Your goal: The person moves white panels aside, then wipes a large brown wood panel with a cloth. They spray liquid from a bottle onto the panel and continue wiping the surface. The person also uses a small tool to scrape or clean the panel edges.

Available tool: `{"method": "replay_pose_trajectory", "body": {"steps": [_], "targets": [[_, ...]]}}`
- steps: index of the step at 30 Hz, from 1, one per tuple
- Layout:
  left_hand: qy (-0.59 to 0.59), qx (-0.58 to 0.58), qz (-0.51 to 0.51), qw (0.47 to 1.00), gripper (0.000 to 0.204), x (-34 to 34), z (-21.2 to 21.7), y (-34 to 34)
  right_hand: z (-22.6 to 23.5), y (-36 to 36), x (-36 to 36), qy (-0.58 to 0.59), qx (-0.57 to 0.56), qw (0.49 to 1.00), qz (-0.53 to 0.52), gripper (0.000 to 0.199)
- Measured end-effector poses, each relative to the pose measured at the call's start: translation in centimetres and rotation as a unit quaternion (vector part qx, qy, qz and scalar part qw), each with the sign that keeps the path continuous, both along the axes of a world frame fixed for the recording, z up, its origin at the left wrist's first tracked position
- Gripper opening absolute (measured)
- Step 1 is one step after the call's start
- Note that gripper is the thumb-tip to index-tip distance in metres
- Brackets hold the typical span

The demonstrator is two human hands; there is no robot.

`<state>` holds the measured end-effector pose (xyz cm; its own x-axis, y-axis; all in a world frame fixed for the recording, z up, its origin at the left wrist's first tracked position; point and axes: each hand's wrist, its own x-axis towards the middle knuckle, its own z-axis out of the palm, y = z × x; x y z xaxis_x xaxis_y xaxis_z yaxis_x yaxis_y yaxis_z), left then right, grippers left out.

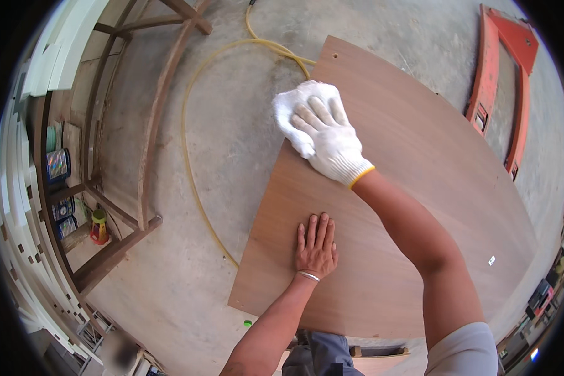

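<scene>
A large brown wood-grain panel (382, 207) with one curved edge lies in front of me. Its surface is under both of my hands. My right hand (329, 135), in a white knitted glove with a yellow cuff edge, presses a bunched white cloth (286, 113) down at the panel's far left edge. Part of that cloth sticks out past the edge. Bare and flat, my left hand (317, 250) rests on the panel nearer to me, its fingers pointing away. A small hole (335, 56) shows near the panel's far corner.
A yellow hose (186, 131) loops over the concrete floor left of the panel. Brown metal frames (153, 125) stand further left, beside stacked white strips (12, 219) and tins (57, 166). A red metal frame (482, 81), like pallet-jack forks, lies at the far right.
</scene>
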<state>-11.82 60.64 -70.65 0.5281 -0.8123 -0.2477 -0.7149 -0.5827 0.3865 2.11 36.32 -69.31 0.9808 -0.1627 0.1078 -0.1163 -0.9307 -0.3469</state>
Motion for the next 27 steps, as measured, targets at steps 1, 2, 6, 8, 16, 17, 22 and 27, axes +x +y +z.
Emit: {"method": "replay_pose_trajectory", "body": {"steps": [1, 2, 6, 8, 16, 17, 22, 27], "targets": [[-0.001, -0.008, -0.003, 1.000, 0.065, -0.2, -0.1, -0.3, 0.4, -0.2, 0.9, 0.009, 0.001, 1.000, -0.017, 0.049], [-0.003, -0.015, -0.001, 1.000, 0.066, -0.3, -0.3, -0.7, 0.6, -0.2, 2.0, 0.017, 0.002, 0.999, -0.030, 0.049], [-0.020, -0.005, -0.010, 1.000, 0.067, -0.1, -0.3, -0.1, -0.8, 1.4, 0.0, 0.020, 0.055, 0.995, 0.085, 0.050], [-0.022, -0.001, -0.012, 1.000, 0.067, -0.3, -0.2, -0.1, -0.4, -0.2, 0.7, 0.046, 0.030, 0.993, 0.101, 0.053], [-0.011, -0.021, -0.039, 0.999, 0.066, -0.3, 0.2, -1.2, 0.2, -16.3, 4.8, 0.021, -0.099, 0.988, -0.115, 0.040], [0.010, -0.013, -0.025, 1.000, 0.067, -0.2, 0.1, -0.7, -0.5, -15.5, 2.6, 0.017, -0.114, 0.990, -0.085, 0.042], [-0.028, -0.002, -0.013, 1.000, 0.070, 0.0, 0.0, 0.0, -1.0, -19.3, -16.2, 0.155, -0.142, 0.940, -0.269, 0.055], [-0.023, -0.022, -0.027, 0.999, 0.069, -0.4, -0.2, -0.7, 0.4, -29.4, -37.2, 0.020, -0.163, 0.877, -0.451, 0.046]]}}
